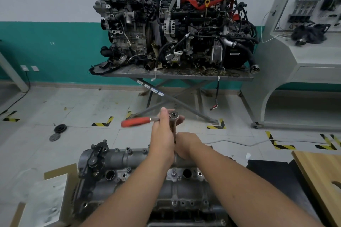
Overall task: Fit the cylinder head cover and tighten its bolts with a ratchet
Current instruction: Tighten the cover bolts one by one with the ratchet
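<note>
The forearms come in from the bottom edge and meet over the cover (140, 177), a grey cast part that sits on the engine on the floor, with cardboard (55, 186) at its left and a wooden board (321, 177) at its right. The left hand (163, 134) is wrapped around the head end of the ratchet (158, 119), thumb up beside the round head, while the red handle juts out to the left and looks blurred. A long extension (173, 131) drops from the head toward the far edge of the cover. The right hand (188, 145) curls around the lower part of that extension, seemingly steadying it on a bolt; the bolt itself is hidden behind the fingers. The cover looks seated, so this reads as the tightening stage. As a metal casting it is probably stiff and fairly heavy, best lifted by its long edges with both hands, and its thin flange could crack or warp if one bolt is pulled hard before the others. The ratchet is rigid steel; the rubbery handle gives the best leverage and grip, and the tall extension will tend to tip off the bolt unless kept upright. Beyond, two engines (175, 24) stand on a scissor table (177, 76).
</note>
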`<state>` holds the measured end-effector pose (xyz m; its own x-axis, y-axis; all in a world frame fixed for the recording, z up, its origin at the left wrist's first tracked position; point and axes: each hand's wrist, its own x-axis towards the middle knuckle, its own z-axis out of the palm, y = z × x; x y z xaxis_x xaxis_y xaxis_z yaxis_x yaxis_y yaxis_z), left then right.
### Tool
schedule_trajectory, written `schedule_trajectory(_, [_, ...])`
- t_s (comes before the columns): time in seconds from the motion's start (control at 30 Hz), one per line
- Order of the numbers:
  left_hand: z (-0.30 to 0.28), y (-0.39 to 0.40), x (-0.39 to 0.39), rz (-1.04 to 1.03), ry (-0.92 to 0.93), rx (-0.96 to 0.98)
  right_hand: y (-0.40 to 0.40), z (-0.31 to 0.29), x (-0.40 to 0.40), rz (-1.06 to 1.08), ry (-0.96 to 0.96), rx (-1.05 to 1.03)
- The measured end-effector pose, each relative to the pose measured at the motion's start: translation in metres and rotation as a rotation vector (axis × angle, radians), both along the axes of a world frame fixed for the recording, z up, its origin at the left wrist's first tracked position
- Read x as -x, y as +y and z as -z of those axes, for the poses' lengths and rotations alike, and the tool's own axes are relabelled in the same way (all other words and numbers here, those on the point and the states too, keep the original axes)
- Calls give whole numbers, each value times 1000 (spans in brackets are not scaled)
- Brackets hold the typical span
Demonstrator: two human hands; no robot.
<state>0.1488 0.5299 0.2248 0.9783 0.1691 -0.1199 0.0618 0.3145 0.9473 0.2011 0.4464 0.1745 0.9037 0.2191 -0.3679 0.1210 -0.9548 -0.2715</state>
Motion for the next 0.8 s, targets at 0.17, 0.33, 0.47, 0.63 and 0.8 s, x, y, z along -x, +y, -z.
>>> schedule_trajectory(0.17, [-9,22,-8,103,-49,-68,-1,1,6,-6,-33,-53])
schedule_trajectory(0.33, [-23,35,-17,203,33,-162,-1,2,8,-19,-49,-52])
schedule_trajectory(0.47, [-42,29,-23,256,117,-330,-1,4,8,-41,-61,-12])
schedule_trajectory(0.63, [-61,25,-31,429,94,-748,-2,4,8,-125,-146,78])
schedule_trajectory(0.8, [-62,21,-30,469,-176,-1522,-3,1,6,-123,-130,55])
